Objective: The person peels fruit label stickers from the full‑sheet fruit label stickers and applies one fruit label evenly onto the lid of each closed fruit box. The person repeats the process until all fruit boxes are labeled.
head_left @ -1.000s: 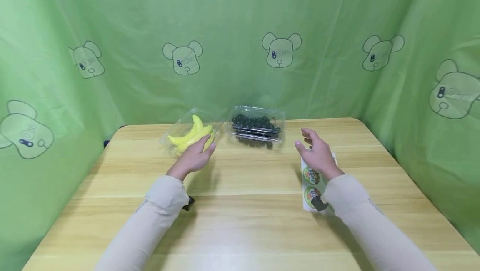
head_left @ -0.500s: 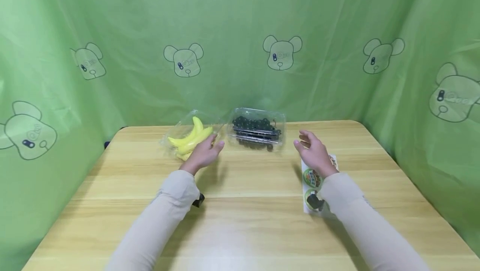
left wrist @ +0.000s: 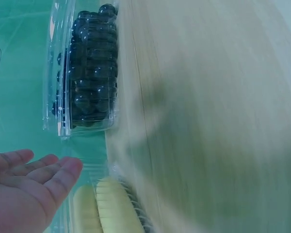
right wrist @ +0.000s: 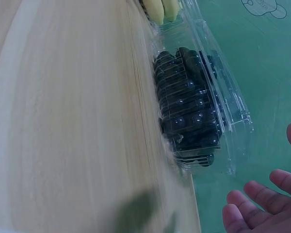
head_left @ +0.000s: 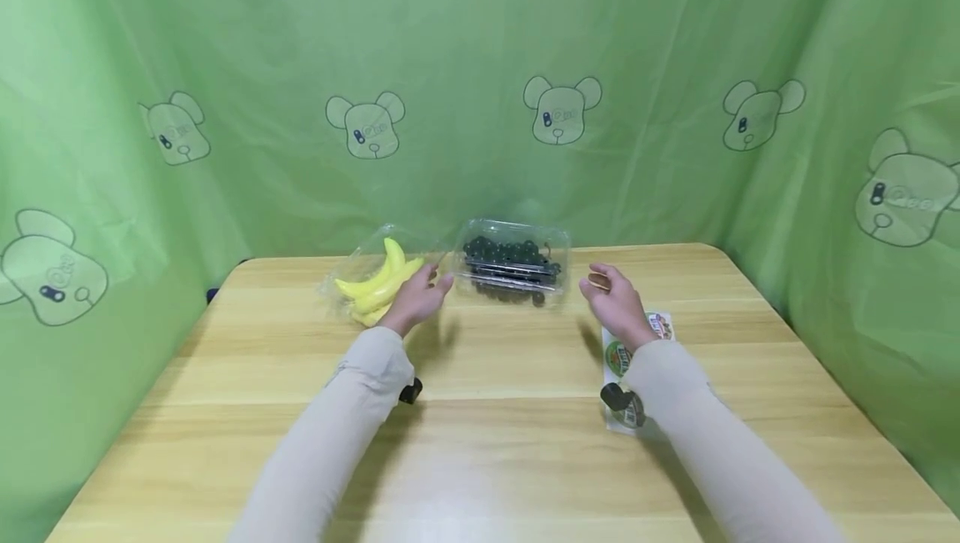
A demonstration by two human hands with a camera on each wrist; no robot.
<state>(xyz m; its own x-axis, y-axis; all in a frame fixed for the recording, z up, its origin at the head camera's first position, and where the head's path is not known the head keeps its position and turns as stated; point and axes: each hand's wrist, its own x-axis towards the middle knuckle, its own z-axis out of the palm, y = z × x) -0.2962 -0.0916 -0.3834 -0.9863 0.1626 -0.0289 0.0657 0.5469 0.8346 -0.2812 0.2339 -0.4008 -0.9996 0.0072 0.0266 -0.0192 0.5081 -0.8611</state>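
Dark grapes (head_left: 506,263) fill a clear plastic clamshell box (head_left: 558,247) at the table's back edge. Left of it lie yellow bananas (head_left: 378,280) in another clear plastic container (head_left: 341,263). My left hand (head_left: 420,297) hovers with fingers extended between the two, overlapping the bananas' right end in the head view. My right hand (head_left: 617,303) reaches forward to the right of the grape box, fingers loosely bent and holding nothing. In the wrist views, both the left palm (left wrist: 26,189) and the right fingers (right wrist: 262,206) are apart from the grape box.
A white sheet of round fruit stickers (head_left: 618,359) lies on the wooden table (head_left: 495,443) beneath my right wrist. Green curtains (head_left: 465,42) with bear-head prints hang behind the table and along both sides. A dark wrist camera (head_left: 617,397) juts from the right sleeve.
My left hand has moved right, from over the bananas toward the grape box. My right hand has shifted slightly left toward it too. The boxes stay in place.
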